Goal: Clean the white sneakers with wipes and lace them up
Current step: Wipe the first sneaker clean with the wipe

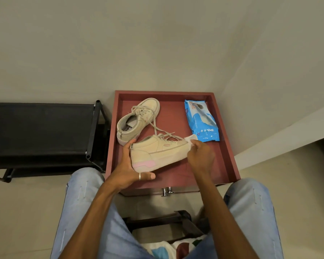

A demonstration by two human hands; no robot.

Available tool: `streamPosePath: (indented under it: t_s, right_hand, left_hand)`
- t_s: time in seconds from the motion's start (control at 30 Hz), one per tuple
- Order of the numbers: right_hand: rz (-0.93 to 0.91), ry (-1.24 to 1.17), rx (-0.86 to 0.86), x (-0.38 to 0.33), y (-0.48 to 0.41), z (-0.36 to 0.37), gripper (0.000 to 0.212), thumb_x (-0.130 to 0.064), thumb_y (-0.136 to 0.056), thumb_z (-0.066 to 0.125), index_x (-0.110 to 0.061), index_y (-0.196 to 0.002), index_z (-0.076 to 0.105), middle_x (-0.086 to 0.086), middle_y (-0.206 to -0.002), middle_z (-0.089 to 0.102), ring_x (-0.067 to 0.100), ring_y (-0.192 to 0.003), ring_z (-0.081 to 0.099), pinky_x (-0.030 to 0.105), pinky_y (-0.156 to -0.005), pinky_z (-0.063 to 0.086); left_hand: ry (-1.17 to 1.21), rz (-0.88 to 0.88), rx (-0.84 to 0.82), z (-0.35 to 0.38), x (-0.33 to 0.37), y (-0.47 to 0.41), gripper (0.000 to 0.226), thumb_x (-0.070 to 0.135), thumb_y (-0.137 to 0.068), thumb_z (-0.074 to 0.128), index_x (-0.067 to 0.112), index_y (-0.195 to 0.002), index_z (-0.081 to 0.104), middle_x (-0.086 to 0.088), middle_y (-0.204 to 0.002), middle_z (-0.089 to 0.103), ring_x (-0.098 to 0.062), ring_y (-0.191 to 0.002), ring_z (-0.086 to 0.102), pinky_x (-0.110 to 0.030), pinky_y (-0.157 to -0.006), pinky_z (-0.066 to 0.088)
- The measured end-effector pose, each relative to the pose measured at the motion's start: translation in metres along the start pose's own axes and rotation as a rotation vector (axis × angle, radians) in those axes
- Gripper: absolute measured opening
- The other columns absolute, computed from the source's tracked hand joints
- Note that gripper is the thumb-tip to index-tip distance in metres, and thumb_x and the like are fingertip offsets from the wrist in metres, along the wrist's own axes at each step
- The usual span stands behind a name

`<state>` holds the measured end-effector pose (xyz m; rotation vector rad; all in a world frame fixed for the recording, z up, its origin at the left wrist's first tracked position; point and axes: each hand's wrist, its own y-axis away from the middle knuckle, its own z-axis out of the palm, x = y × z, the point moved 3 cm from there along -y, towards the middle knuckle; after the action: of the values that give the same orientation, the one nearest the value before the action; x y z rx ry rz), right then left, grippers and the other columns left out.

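An off-white sneaker with a pink heel patch [158, 153] lies on its side on the red-brown table top [226, 146]. My left hand [128, 169] grips its heel, thumb under the sole. My right hand [200, 156] pinches a white wipe [190, 140] against the sneaker's toe. The second sneaker [138, 119] rests behind it, toe pointing away, its loose laces trailing toward the held shoe. A blue pack of wipes [201, 121] lies at the table's right side.
The table top has a raised rim and a metal handle [166, 191] on its near side. A black shoe rack [45, 133] stands to the left. My knees in light jeans flank the table. A wall corner runs behind and to the right.
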<state>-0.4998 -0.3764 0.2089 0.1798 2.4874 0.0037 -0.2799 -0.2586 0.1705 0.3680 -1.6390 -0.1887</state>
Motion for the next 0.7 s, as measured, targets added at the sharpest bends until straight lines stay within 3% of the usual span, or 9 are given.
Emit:
streamPosePath:
  t_s: [0.1, 0.23, 0.3, 0.33, 0.4, 0.47, 0.5, 0.57, 0.7]
  right_hand:
    - [-0.056, 0.039, 0.006, -0.022, 0.014, -0.003, 0.034, -0.004, -0.090, 0.054, -0.014, -0.118, 0.070, 0.008, -0.115, 0.070, 0.028, -0.103, 0.064, 0.032, -0.088, 0.049]
    - [-0.414, -0.022, 0.030, -0.065, 0.097, 0.018, 0.039, 0.009, -0.076, 0.061, -0.007, -0.109, 0.074, 0.009, -0.106, 0.073, 0.026, -0.096, 0.067, 0.032, -0.088, 0.053]
    - [-0.615, -0.014, -0.032, -0.085, 0.139, 0.036, 0.038, 0.005, -0.077, 0.057, -0.010, -0.109, 0.072, 0.004, -0.110, 0.071, 0.018, -0.100, 0.058, 0.028, -0.087, 0.052]
    - [-0.697, -0.005, -0.063, -0.093, 0.150, 0.043, 0.036, 0.001, -0.078, 0.058, -0.011, -0.108, 0.072, 0.001, -0.110, 0.069, 0.015, -0.099, 0.052, 0.026, -0.082, 0.053]
    - [-0.780, 0.061, -0.105, -0.102, 0.147, 0.045, 0.035, -0.004, -0.075, 0.071, -0.012, -0.109, 0.071, 0.000, -0.110, 0.068, 0.014, -0.096, 0.048, 0.026, -0.071, 0.054]
    - [-0.818, 0.144, -0.100, -0.103, 0.124, 0.036, 0.040, -0.005, -0.074, 0.071, -0.009, -0.113, 0.069, 0.004, -0.111, 0.068, 0.021, -0.096, 0.053, 0.029, -0.071, 0.052]
    - [-0.791, 0.161, -0.074, -0.102, 0.108, 0.030, 0.042, -0.001, -0.073, 0.067, -0.007, -0.114, 0.069, 0.007, -0.110, 0.069, 0.025, -0.095, 0.055, 0.032, -0.075, 0.052]
    - [-0.612, 0.131, 0.034, -0.093, 0.073, 0.016, 0.046, 0.009, -0.067, 0.060, -0.005, -0.109, 0.071, 0.012, -0.099, 0.071, 0.032, -0.089, 0.060, 0.035, -0.077, 0.051]
    - [-0.459, 0.028, 0.101, -0.090, 0.064, 0.014, 0.038, 0.014, -0.069, 0.065, -0.005, -0.101, 0.074, 0.013, -0.086, 0.072, 0.031, -0.078, 0.066, 0.033, -0.073, 0.052]
  left_hand:
    - [-0.052, 0.033, 0.002, 0.006, 0.003, 0.006, 0.132, 0.026, -0.055, 0.102, 0.055, -0.146, 0.010, 0.020, -0.151, 0.039, 0.007, -0.134, 0.043, -0.021, -0.108, 0.040]
    - [-0.115, 0.068, 0.008, -0.001, 0.008, 0.002, 0.115, 0.007, -0.070, 0.092, 0.062, -0.138, 0.017, 0.017, -0.137, 0.051, -0.002, -0.123, 0.057, -0.015, -0.090, 0.052]
    - [-0.103, 0.024, -0.029, 0.018, 0.004, 0.016, 0.072, 0.003, -0.084, 0.079, 0.037, -0.134, 0.040, 0.007, -0.118, 0.064, -0.014, -0.120, 0.064, -0.026, -0.094, 0.055]
    - [-0.120, -0.082, 0.132, 0.006, 0.009, 0.021, 0.041, 0.003, -0.089, 0.072, 0.021, -0.120, 0.052, -0.003, -0.109, 0.067, -0.024, -0.116, 0.066, -0.036, -0.097, 0.055]
    - [-0.251, -0.139, 0.248, 0.009, 0.013, 0.028, 0.022, 0.001, -0.087, 0.066, 0.012, -0.101, 0.054, -0.016, -0.105, 0.070, -0.025, -0.096, 0.068, -0.035, -0.090, 0.052]
    - [0.085, -0.295, 0.042, 0.007, 0.015, 0.020, 0.035, -0.001, -0.088, 0.068, 0.025, -0.104, 0.052, -0.013, -0.114, 0.069, -0.013, -0.087, 0.064, -0.014, -0.081, 0.051]
    - [-0.137, -0.091, 0.107, 0.009, 0.021, 0.019, 0.056, -0.004, -0.084, 0.073, 0.033, -0.118, 0.049, -0.004, -0.121, 0.067, -0.012, -0.092, 0.066, -0.014, -0.080, 0.053]
    - [-0.065, 0.098, 0.069, -0.001, 0.027, 0.019, 0.102, -0.004, -0.070, 0.086, 0.051, -0.137, 0.034, 0.009, -0.130, 0.059, -0.014, -0.106, 0.067, -0.030, -0.084, 0.061]
    - [-0.012, 0.158, 0.036, 0.009, 0.029, 0.018, 0.113, 0.007, -0.058, 0.091, 0.060, -0.137, 0.030, 0.006, -0.132, 0.057, -0.019, -0.109, 0.067, -0.046, -0.082, 0.063]
